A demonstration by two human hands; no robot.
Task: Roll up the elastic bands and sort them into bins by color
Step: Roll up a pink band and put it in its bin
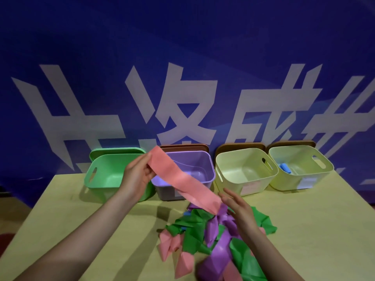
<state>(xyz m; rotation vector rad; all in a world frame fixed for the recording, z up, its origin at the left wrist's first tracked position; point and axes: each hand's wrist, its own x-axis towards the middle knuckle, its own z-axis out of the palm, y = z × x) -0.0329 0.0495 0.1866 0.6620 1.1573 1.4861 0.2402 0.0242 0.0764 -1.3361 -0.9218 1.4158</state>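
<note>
On the far left of the row at the back of the pale yellow-green table (85,216) stands a green plastic bin (105,173) with a slot handle in its side. In front of it, the left hand (136,175) is raised above the table, its thumb and fingers pinching the upper end of a long flat pink elastic band (180,177). The band slopes down to the right across the front of a purple plastic bin (194,165), which stands just beside the green one. The band's lower end reaches the right hand (236,205), whose fingers are straight and spread, touching the band's edge without curling round it. Under that hand lies a loose heap of unrolled bands (213,240) in green, purple and pink, with a little blue showing through, spread on the table toward the near edge. Further right at the back stand two cream plastic bins: the nearer cream bin (245,171) and the far-right cream bin (300,169), which holds a small blue rolled band (285,167). Behind everything hangs a blue banner with large white characters (182,110).
</note>
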